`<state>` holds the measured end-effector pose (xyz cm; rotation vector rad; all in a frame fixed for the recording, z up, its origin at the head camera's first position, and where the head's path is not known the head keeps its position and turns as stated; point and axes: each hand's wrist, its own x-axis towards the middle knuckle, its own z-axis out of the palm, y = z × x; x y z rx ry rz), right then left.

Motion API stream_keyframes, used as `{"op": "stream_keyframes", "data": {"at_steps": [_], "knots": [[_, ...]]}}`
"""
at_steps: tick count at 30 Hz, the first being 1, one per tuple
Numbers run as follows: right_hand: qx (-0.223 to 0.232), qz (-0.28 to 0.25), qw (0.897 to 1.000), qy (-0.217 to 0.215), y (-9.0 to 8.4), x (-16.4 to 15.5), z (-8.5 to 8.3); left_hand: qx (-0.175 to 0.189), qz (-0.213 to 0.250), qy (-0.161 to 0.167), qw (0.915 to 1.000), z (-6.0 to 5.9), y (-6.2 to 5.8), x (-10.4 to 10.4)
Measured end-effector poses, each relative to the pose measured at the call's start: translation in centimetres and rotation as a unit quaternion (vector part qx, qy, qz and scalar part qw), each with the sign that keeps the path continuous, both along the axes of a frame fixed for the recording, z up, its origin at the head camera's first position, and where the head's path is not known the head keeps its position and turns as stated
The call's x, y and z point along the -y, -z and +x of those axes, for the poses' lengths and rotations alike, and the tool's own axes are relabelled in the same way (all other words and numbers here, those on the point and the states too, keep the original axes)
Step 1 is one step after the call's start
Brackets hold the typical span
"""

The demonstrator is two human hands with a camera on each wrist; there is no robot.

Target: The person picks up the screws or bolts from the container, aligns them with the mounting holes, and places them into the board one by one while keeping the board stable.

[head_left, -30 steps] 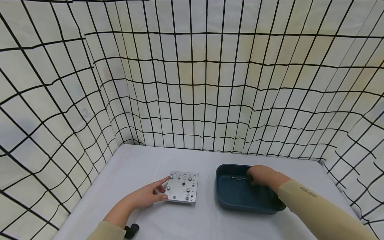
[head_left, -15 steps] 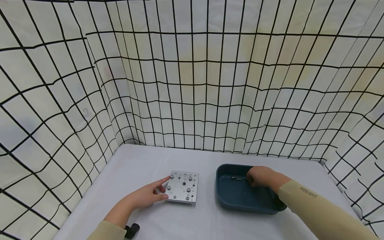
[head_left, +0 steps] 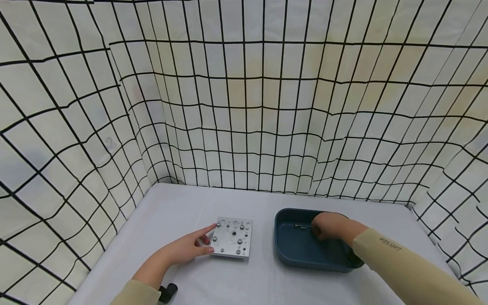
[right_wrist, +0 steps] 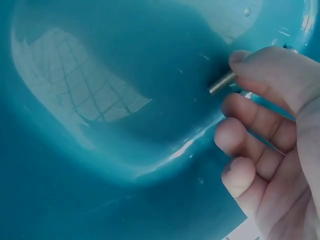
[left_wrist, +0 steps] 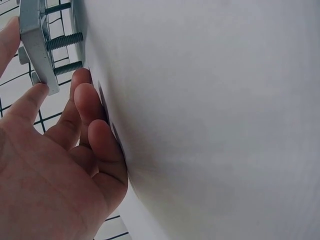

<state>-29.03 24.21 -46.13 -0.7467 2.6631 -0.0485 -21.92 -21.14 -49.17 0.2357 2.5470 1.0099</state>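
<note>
Right grip (right_wrist: 260, 100) pinches a screw (right_wrist: 222, 83) inside the tray (right_wrist: 100, 165), clear only from the wrist.

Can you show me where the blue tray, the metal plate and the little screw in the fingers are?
tray (head_left: 293, 254): head view, bare floor near its front wall.
plate (head_left: 232, 238): head view, middle of its top.
screw (right_wrist: 222, 82): right wrist view, threaded shank.

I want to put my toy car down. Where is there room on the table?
The white table is bare behind the metal plate, up to the grid curtain, and along the near edge in front of the blue tray. It is crowded where the left hand holds the plate and the right hand pinches a screw.
</note>
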Motion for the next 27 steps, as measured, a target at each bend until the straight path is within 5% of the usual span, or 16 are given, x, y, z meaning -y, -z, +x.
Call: {"op": "stream_keyframes", "data": {"at_steps": [13, 27], "knots": [[-0.001, -0.073, 0.997, -0.009, -2.1, 0.4, 0.3, -0.002, -0.001, -0.002, 1.0000, 0.0, 0.0, 0.0], [0.030, -0.200, 0.979, -0.021, -4.1, 0.7, 0.4, 0.003, -0.002, -0.008, 1.0000, -0.2, 0.2, 0.0]]}}
